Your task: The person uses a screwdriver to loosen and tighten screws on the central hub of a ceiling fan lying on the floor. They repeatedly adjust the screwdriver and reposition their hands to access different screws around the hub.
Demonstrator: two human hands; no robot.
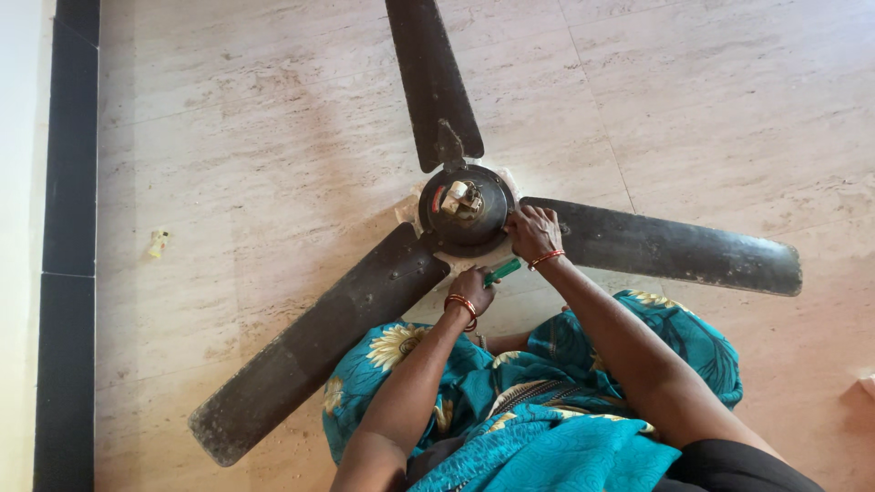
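Fingers of left hand point(471, 290) grip green screwdriver point(502, 271); right hand point(533, 232) (fingers curled) touches fan hub point(465, 210).

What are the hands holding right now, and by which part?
Left hand grips a green-handled tool by its handle. Right hand rests on the ceiling fan's motor hub rim, holding nothing.

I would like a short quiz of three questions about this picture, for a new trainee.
1. True or false: the ceiling fan lies on the floor.
2. How many fan blades show?
3. What does the left hand hold: A) a green-handled tool, B) a cloth, C) nothing?

Key:
1. True.
2. Three.
3. A; the right hand rests on the rim of the fan's motor housing.
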